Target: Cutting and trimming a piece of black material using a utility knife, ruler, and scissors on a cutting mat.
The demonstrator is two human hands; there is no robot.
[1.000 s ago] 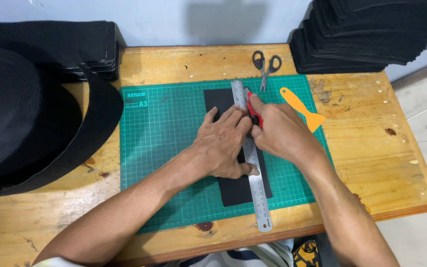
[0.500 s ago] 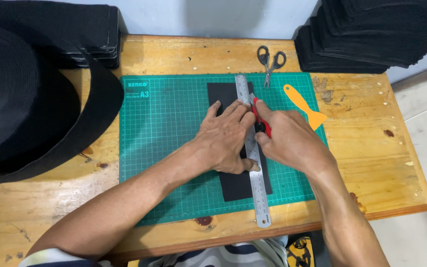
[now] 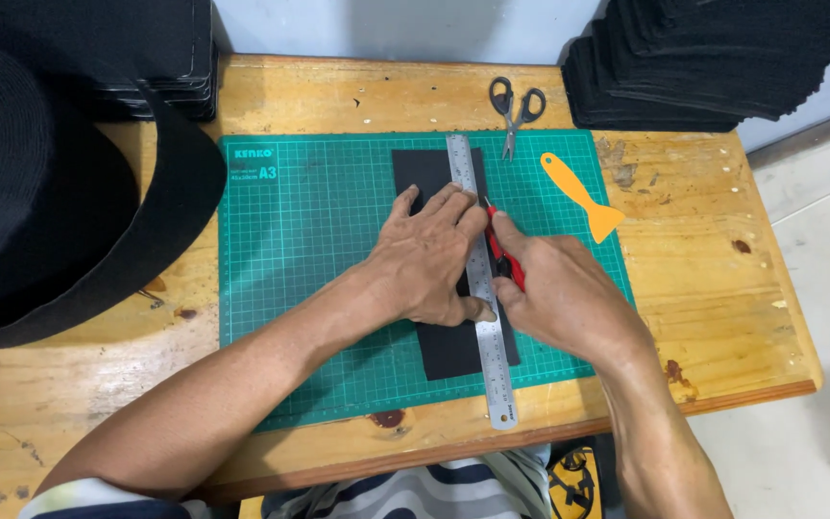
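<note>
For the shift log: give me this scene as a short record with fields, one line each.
Surface: wooden table with a green cutting mat on it
Workpiece: black strip lying on the mat
Left hand: pressed flat on a steel ruler laid along the strip
Right hand: grips a red cutter, blade at the ruler's right edge
Idle tools: scissors above the mat, orange scraper on its right edge
Stock: black stacks at the right rear, a large black roll at left

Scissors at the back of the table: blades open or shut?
Shut. The scissors lie flat on the table just beyond the mat, blades together in one point, handles side by side.
</note>
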